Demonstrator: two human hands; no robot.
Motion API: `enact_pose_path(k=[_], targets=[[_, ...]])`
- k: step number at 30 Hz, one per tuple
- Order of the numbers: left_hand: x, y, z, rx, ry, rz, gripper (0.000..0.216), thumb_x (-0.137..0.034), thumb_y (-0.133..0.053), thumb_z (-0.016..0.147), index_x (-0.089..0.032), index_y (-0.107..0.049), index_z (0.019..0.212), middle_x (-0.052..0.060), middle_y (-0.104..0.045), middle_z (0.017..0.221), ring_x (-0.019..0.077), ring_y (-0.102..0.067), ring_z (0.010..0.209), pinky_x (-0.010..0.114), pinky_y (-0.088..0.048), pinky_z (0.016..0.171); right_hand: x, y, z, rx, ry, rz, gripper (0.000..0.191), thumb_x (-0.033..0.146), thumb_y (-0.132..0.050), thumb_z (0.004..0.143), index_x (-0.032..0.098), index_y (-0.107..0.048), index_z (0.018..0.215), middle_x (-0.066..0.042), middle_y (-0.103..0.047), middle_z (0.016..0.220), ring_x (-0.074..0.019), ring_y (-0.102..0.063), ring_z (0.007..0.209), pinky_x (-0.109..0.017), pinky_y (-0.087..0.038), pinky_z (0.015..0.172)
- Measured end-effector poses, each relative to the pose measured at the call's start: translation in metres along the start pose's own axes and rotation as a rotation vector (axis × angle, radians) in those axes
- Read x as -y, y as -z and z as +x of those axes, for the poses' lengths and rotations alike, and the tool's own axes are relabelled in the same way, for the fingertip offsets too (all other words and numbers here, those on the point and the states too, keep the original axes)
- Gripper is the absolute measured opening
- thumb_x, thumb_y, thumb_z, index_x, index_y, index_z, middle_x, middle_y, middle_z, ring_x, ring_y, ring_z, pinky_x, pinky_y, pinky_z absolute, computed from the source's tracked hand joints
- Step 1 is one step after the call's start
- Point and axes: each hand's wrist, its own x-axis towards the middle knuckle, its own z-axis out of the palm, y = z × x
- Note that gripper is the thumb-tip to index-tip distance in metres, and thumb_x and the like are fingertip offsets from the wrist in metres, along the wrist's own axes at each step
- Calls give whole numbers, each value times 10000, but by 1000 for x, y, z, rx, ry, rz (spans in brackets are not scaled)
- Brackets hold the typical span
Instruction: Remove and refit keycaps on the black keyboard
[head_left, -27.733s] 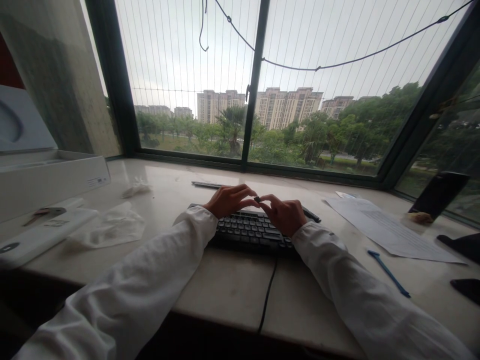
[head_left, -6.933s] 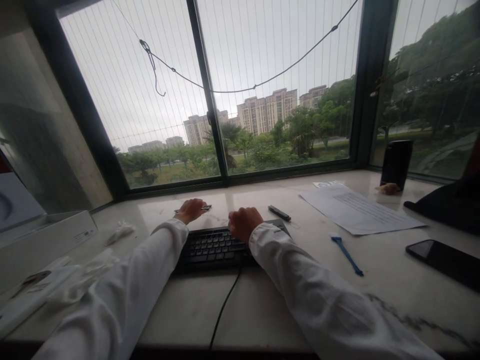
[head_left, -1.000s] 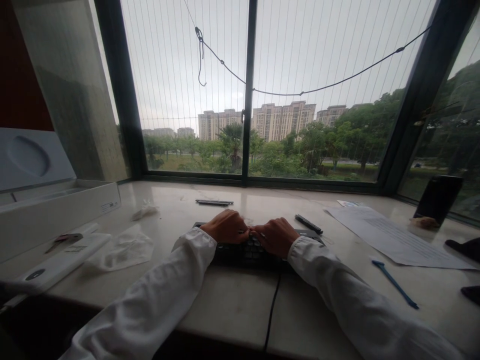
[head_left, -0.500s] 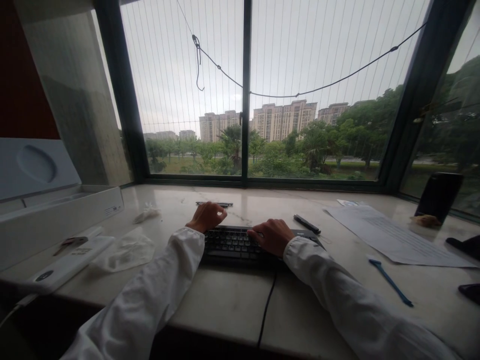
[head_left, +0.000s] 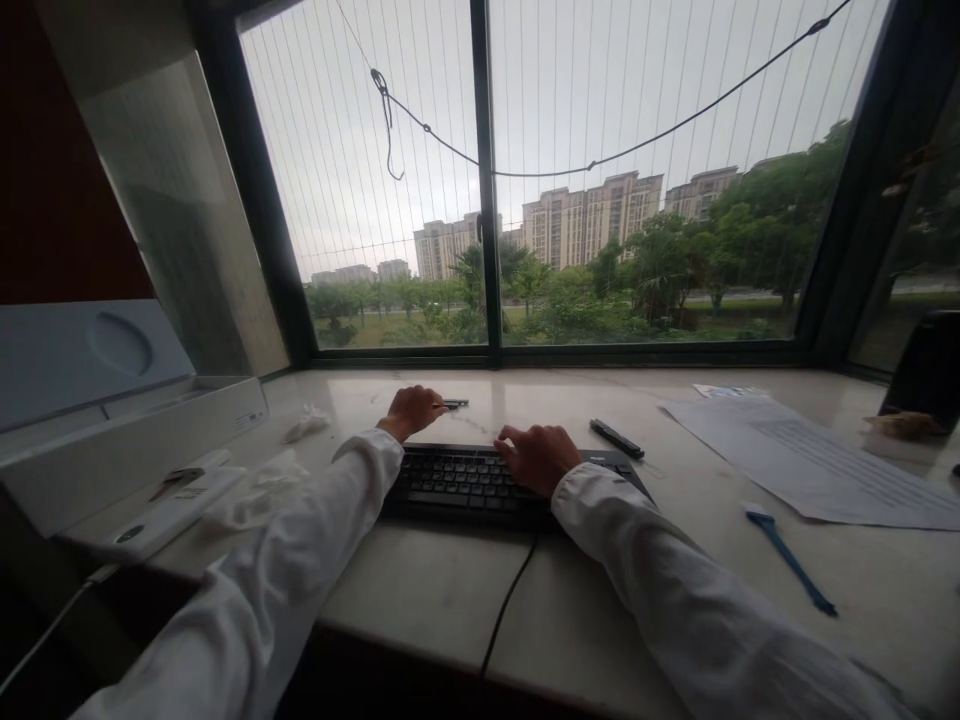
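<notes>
A black keyboard [head_left: 469, 490] lies on the pale stone sill in front of me, its cable running down over the near edge. Just beyond its back left corner, my left hand [head_left: 414, 408] is closed around the near end of a thin dark pen-like stick [head_left: 457, 404]. My right hand [head_left: 541, 458] rests over the keyboard's right half, thumb and forefinger slightly apart at its back edge. The other right fingers are bent and partly hidden. A black pen-like tool [head_left: 616, 438] lies behind the keyboard on the right.
A blue plastic tool [head_left: 791, 563] and printed paper [head_left: 795, 450] lie to the right, with a dark phone [head_left: 926, 370] standing behind. On the left are an open white box [head_left: 135, 430], a white power bank [head_left: 180, 510] and crumpled plastic [head_left: 262, 490]. A window rises behind the sill.
My left hand has moved away from the keyboard's back edge to the dark stick. My right thumb has drawn up off the keys toward the back edge. The view has tilted slightly.
</notes>
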Motion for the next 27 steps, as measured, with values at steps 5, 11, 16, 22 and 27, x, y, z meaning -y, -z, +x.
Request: enact_pose_path(k=[5,11,16,22,27], targets=[[-13,-12,37,84,-56,63,308,-456,-542,793,-243,-731,911,88,-702,898,218,-625,872,278,-418,773,-6,-2,1,-23,-3,1,426,442,-265,936,242,-525,1207,-117,-683,895,-243,-647,834,-335,-403,714],[-24,-28,55,100,-141,118,231,-325,-572,786,-164,-719,864,133,-689,907,230,-624,872,305,-425,787,-5,-4,3,-54,14,22,391,418,-315,922,223,-548,1168,-112,-683,869,-244,-651,819,-324,-405,703],[-23,-39,58,105,-208,142,221,-235,-514,824,-125,-707,821,166,-681,907,252,-626,862,351,-425,787,-5,-6,3,-55,16,23,377,404,-316,921,227,-559,1149,-107,-684,858,-236,-652,809,-318,-405,696],[-16,-43,54,89,-276,151,246,-208,-469,849,-120,-698,830,171,-680,913,244,-623,851,357,-421,787,-2,-3,2,-51,26,9,386,420,-292,932,239,-565,1135,-104,-685,860,-233,-651,804,-324,-408,697],[-12,-46,55,96,-325,188,201,-198,-514,821,-113,-696,832,160,-686,862,245,-633,810,352,-442,749,0,-3,2,-52,27,-3,384,426,-291,933,242,-575,1114,-100,-688,851,-233,-652,795,-324,-411,688]])
